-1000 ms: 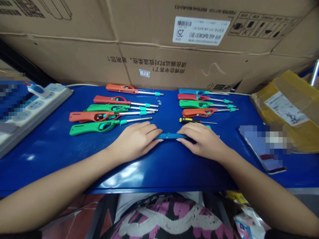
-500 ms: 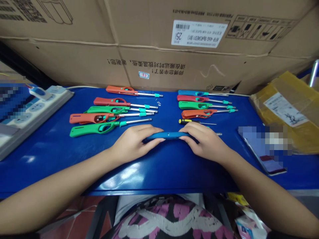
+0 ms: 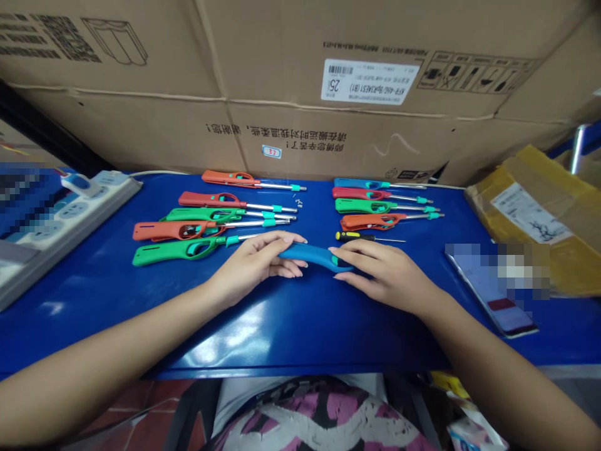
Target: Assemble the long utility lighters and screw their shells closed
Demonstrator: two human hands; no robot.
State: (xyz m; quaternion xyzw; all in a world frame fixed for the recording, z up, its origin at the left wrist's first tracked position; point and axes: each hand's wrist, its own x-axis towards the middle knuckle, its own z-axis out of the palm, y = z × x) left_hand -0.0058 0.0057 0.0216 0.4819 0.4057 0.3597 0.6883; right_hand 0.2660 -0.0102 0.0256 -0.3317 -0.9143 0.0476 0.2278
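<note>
Item: long blue plastic lighter handle (image 3: 310, 254) with a teal inset; its right end is covered, so any metal tube cannot be told. Position: between the two hands, above the middle of the glossy blue counter (image 3: 263, 338), apart from the near edge. Long axis: side to side, right end slanting slightly toward the near edge. Neither hand nearer; both touch it.

Left grip (image 3: 270, 255): closed around the left end, thumb uppermost. Right grip (image 3: 361, 266): holding the right end, fingers over the teal inset.

Beyond, left: five long-nosed lighters with orange, red and green handles (image 3: 164, 252). Beyond, right: four more, blue, red, green and orange (image 3: 375, 221), then a yellow-and-black screwdriver (image 3: 359, 237).

Containers: large brown cardboard carton (image 3: 272, 81), along the far edge; yellow-taped cardboard parcel (image 3: 563, 207), far right corner. Contents of both: not visible.
</note>
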